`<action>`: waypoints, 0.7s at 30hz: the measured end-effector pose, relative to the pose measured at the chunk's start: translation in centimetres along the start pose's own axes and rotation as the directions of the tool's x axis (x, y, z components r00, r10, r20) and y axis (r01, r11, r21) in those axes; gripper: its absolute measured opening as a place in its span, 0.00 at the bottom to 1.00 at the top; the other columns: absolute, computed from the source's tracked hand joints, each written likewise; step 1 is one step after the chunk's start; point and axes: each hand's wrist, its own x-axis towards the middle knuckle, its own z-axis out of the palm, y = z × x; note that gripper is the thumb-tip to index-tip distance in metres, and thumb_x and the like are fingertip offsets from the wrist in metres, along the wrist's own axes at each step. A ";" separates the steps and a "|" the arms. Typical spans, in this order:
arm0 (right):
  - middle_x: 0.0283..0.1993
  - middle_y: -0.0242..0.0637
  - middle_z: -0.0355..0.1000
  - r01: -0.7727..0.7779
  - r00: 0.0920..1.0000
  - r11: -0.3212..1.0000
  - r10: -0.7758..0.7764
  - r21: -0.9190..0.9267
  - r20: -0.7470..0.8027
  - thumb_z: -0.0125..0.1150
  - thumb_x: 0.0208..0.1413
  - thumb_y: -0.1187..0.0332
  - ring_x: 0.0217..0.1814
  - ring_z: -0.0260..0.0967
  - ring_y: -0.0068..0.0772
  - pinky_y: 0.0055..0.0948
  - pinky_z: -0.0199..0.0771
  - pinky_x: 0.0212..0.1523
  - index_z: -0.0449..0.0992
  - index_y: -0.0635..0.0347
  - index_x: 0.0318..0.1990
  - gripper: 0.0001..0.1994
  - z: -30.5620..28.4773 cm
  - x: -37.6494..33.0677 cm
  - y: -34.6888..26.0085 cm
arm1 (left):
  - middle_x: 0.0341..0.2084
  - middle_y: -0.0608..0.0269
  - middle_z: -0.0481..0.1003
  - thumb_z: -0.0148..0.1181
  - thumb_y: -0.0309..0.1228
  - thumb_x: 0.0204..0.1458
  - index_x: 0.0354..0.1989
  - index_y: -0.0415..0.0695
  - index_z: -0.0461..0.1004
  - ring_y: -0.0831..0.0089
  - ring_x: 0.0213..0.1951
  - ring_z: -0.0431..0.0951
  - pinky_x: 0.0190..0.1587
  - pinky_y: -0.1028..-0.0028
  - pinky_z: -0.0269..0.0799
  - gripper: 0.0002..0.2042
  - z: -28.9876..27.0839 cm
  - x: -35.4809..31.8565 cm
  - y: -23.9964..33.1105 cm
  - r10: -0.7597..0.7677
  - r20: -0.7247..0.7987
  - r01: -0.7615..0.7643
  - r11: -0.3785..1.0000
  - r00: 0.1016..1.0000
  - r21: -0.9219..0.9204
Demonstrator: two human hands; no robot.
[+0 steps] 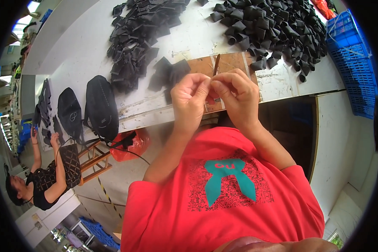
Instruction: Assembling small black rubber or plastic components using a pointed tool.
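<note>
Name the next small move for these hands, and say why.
Probably part the left bare hand from the right bare hand and reach for the flat black fabric-like pieces: they lie just beyond it, and no piece plainly shows between the hands.

The left hand (190, 100) and right hand (239, 94) meet just above the middle of the frame, fingertips together. Each thumb presses against its curled forefinger; the other fingers fold in. The left forearm (169, 147) rises from lower centre-left, the right forearm (273, 145) from lower right, both elbows bent.
</note>
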 end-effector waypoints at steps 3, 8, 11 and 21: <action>0.22 0.36 0.67 -0.373 0.928 0.902 0.360 0.218 0.098 0.59 0.44 0.75 0.23 0.67 0.21 0.20 0.65 0.23 0.72 0.64 0.29 0.04 0.0 -0.2 1.8 | 0.22 0.62 0.72 0.51 0.25 0.51 0.29 0.36 0.68 0.80 0.21 0.71 0.24 0.83 0.67 0.04 -1.2 1.8 -2.9 0.128 -0.141 -0.079 0.947 0.982 0.310; 0.21 0.28 0.67 -0.398 0.917 0.915 0.397 0.058 0.032 0.53 0.50 0.74 0.22 0.62 0.13 0.15 0.62 0.22 0.71 0.67 0.33 0.06 -1.4 -3.5 8.6 | 0.20 0.63 0.71 0.53 0.23 0.46 0.28 0.37 0.69 0.80 0.20 0.71 0.22 0.81 0.67 0.02 -3.0 0.6 -6.9 0.166 -0.129 -0.079 0.860 0.978 0.505; 0.20 0.28 0.67 -0.470 0.883 0.883 0.469 0.026 0.012 0.53 0.49 0.74 0.20 0.60 0.13 0.15 0.60 0.21 0.72 0.67 0.32 0.06 -1.6 -4.7 10.2 | 0.23 0.57 0.70 0.61 0.25 0.37 0.29 0.41 0.69 0.68 0.23 0.72 0.26 0.73 0.69 0.10 -1.0 0.0 -7.1 0.158 0.092 -0.172 0.623 0.983 0.763; 0.29 0.49 0.71 -0.503 0.842 0.855 0.518 -0.128 0.149 0.58 0.46 0.61 0.30 0.70 0.40 0.31 0.68 0.31 0.69 0.72 0.39 0.20 -1.3 -4.4 8.3 | 0.26 0.59 0.65 0.50 0.22 0.39 0.20 0.41 0.67 0.63 0.31 0.69 0.32 0.67 0.66 0.01 -1.9 0.7 -9.8 0.286 0.557 -0.624 0.282 0.780 0.729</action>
